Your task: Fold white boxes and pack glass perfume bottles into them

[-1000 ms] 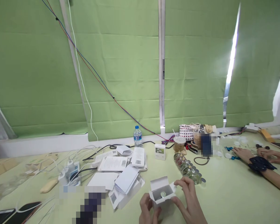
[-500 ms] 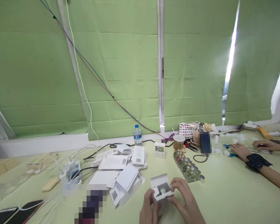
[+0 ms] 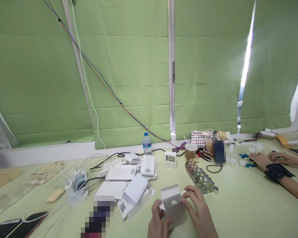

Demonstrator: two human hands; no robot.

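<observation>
Holding a small white box (image 3: 173, 213) at the near middle of the pale green table (image 3: 238, 205), both hands close on it from opposite sides.

Left hand (image 3: 157, 223): fingers curled against the box's left wall and gripping it.

Right hand (image 3: 201, 215): fingertips (image 3: 186, 193) pinch the box's upper right edge, and the palm lies along its right side.

The box's lid flap (image 3: 170, 191) stands raised on the far side, and a small round pale object (image 3: 174, 202) shows in the opening. Whether the box rests on the table or is lifted cannot be told.

A row of round jars (image 3: 200, 178) lies just far-right of the box, near the right fingertips. A heap of flattened white cartons (image 3: 129, 183) spreads to the left of the box, with white cables (image 3: 89, 162) beyond it.

Along the far edge stand a water bottle (image 3: 146, 144), a second white carton (image 3: 170, 159) and a lidded cup (image 3: 190, 151).

At the far right, well apart, rest a co-worker's hands (image 3: 263, 160), with a dark wrist wrap (image 3: 278, 172) on the nearer arm. Dark phones (image 3: 5, 228) lie at the near left corner. Green blinds (image 3: 129, 66) fill the background.
</observation>
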